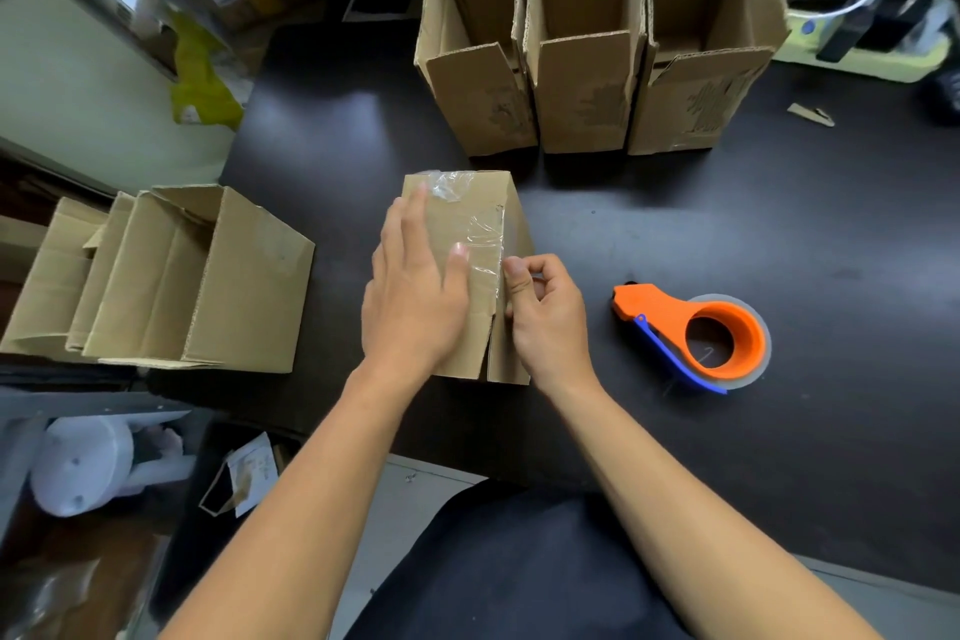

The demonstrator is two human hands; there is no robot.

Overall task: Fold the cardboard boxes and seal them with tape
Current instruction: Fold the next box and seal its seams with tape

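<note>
A small cardboard box [467, 270] stands on the dark table, left of the orange tape dispenser [696, 333]; the left hand [415, 296] lies flat on its flaps; the right hand [540, 312] pinches the clear tape [483, 244]; best pressed smooth along the seam.

Soft, even light is falling from above and behind you, leaving a pale sheen on the dark counter [332, 130] between the boxes. Clear tape [480, 237] on the centre box [511, 203] is catching small glints. Short, faint shadows are sitting under your left hand [415, 296] and beside the orange dispenser [696, 333]. The middle of the frame is staying sharp, while the wide lens is bowing straight lines outward and smearing the top corners into blur. The lower left is sinking into dimness and soft focus.
</note>
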